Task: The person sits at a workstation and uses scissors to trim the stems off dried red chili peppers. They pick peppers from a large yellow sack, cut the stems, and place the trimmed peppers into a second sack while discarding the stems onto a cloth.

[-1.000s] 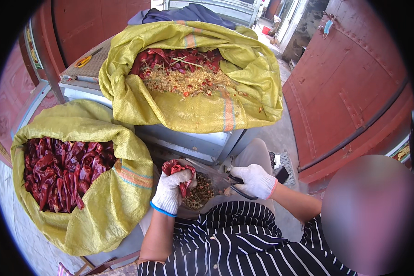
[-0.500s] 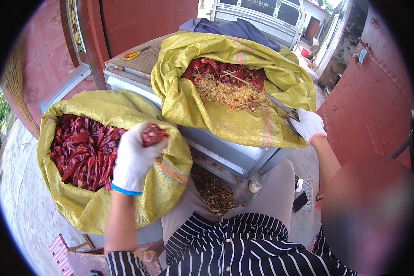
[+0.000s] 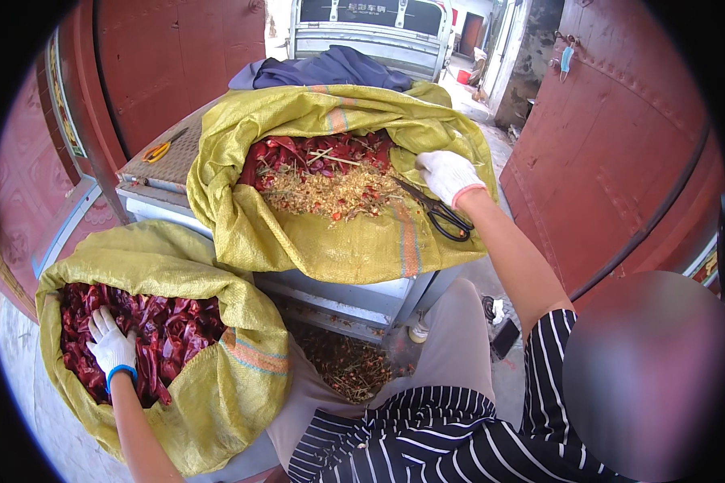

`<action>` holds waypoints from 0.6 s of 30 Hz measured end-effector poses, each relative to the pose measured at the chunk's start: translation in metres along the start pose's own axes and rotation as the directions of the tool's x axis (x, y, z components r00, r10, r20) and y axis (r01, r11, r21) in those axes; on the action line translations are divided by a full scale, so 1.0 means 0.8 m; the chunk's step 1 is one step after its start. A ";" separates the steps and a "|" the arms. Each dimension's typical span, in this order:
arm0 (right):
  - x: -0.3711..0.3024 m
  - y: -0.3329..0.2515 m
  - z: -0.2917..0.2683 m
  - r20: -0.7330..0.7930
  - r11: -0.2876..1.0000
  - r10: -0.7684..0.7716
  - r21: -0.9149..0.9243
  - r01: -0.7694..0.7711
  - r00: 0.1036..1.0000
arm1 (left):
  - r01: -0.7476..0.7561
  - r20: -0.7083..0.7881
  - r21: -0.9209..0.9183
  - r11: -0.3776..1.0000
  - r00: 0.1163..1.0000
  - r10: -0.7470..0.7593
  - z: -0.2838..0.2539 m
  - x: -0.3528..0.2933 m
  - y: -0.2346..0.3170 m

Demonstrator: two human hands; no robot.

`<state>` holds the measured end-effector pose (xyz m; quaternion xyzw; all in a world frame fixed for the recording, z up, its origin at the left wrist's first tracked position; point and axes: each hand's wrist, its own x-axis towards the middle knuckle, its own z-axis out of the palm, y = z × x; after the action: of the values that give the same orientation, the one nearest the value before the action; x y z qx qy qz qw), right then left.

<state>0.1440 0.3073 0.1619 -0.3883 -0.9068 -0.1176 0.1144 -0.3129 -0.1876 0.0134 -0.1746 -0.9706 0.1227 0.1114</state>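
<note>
My left hand [image 3: 113,348], in a white glove with a blue cuff, lies with fingers spread on dried red chili peppers [image 3: 181,326]. They fill the yellow woven sack [image 3: 246,410] at the near left. My right hand [image 3: 451,177], gloved in white with a pink cuff, is closed on a fold of the second yellow sack [image 3: 330,253], at its right side. Black-handled scissors [image 3: 441,219] lie loose on that sack just below the hand. Inside it, red chilies [image 3: 354,149] lie behind a heap of pale yellow seeds [image 3: 330,189] with stems on top.
The far sack rests on a metal vehicle bed [image 3: 161,169], where yellow-handled scissors [image 3: 159,150] lie. Dark blue cloth [image 3: 330,68] sits behind. Stems and scraps [image 3: 342,366] are heaped between my legs. Red metal doors [image 3: 612,137] stand at the right, a phone [image 3: 504,338] lower down.
My left hand has gone from holding a red chili above the near sack to lying open on its peppers. My right hand has let go of the scissors and moved onto the sack's fold.
</note>
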 end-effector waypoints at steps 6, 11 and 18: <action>0.093 -0.003 0.074 -0.061 0.947 -0.315 0.051 0.318 0.947 | 0.041 0.161 0.043 0.998 0.986 -0.047 -0.022 0.020 0.021; 0.115 -0.018 0.093 0.116 0.954 -0.300 0.052 0.296 0.947 | 0.044 0.119 -0.111 0.993 0.992 -0.030 -0.014 0.020 0.003; 0.083 -0.016 0.033 -0.274 0.794 0.008 0.586 0.161 0.962 | -0.094 -0.047 -0.622 0.777 0.995 0.083 -0.025 0.005 -0.019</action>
<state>0.0866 0.3519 0.1551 -0.2753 -0.8885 0.1224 0.3461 -0.3158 -0.1960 0.0368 -0.2478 -0.9463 -0.2015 0.0497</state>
